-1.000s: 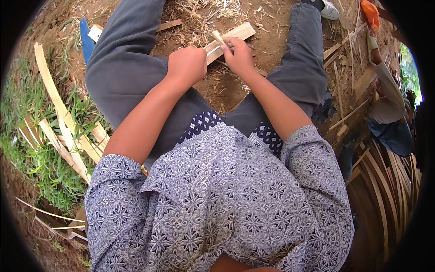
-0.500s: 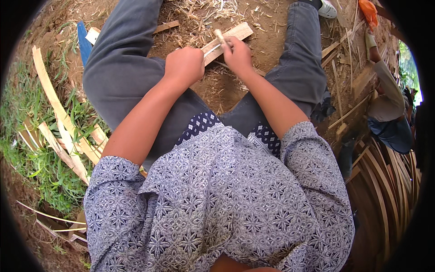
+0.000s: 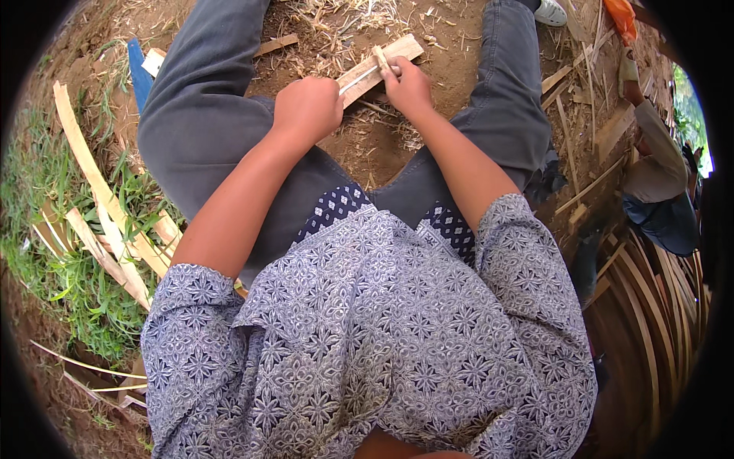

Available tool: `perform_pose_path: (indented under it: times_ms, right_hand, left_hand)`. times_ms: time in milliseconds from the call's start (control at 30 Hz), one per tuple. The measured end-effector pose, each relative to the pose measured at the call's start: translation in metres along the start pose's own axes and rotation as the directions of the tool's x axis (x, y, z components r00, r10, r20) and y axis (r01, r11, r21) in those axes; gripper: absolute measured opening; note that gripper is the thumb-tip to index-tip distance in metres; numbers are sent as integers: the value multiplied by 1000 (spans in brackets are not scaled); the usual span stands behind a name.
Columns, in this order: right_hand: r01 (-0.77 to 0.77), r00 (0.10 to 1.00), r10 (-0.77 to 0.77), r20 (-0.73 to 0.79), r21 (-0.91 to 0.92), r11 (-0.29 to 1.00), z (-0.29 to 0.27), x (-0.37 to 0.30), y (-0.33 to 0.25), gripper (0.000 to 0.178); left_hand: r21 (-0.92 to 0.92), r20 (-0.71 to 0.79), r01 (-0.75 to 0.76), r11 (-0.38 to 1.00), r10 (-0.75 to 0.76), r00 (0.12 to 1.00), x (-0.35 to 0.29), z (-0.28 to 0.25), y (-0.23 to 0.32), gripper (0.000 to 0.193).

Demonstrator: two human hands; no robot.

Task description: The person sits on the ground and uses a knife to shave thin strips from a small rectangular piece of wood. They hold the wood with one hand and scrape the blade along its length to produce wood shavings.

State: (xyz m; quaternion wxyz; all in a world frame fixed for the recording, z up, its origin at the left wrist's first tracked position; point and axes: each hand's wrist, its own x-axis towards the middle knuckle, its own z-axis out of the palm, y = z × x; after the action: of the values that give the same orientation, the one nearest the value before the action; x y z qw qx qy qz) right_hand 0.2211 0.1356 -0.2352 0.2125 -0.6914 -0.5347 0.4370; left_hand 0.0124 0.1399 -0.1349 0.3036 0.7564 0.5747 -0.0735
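Observation:
My left hand (image 3: 308, 111) is closed in a fist around what looks like a knife; its thin, pale blade (image 3: 359, 80) sticks out toward the right, and the handle is hidden. Pinched in my right hand (image 3: 410, 90) is a short, light-coloured stick (image 3: 381, 58), pointing up and away from me. The blade reaches to the stick; whether it bites into the wood is too small to tell. Beneath both hands, a flat wooden board (image 3: 405, 50) slants from lower left to upper right between my spread knees.
Wood shavings (image 3: 344, 15) litter the dirt beyond the board. Long pale strips (image 3: 92, 168) lie on grass at the left, near a blue slat (image 3: 140, 73). At the right, another person's sleeve (image 3: 659, 138) shows above a heap of curved wooden strips (image 3: 650, 298), with an orange cloth (image 3: 623, 19) farther off.
My right hand and the stick have shifted slightly to the right and away from me. The stick stands more upright, and more of the blade shows between my hands.

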Motion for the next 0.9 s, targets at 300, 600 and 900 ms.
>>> perform_pose_path:
  times_ms: [300, 600, 900]
  right_hand:
    - [101, 995, -98, 32, -76, 992, 3, -11, -9, 24]
    - [154, 987, -155, 31, 16, 988, 15, -24, -15, 24]
    - [199, 976, -206, 73, 88, 976, 8, -35, -25, 25]
  left_hand:
    - [-8, -3, 27, 1000, -27, 1000, 0, -1, 4, 27]
    - [5, -4, 13, 1000, -13, 1000, 4, -1, 0, 28]
    - [14, 20, 15, 1000, -15, 1000, 2, -5, 2, 27]
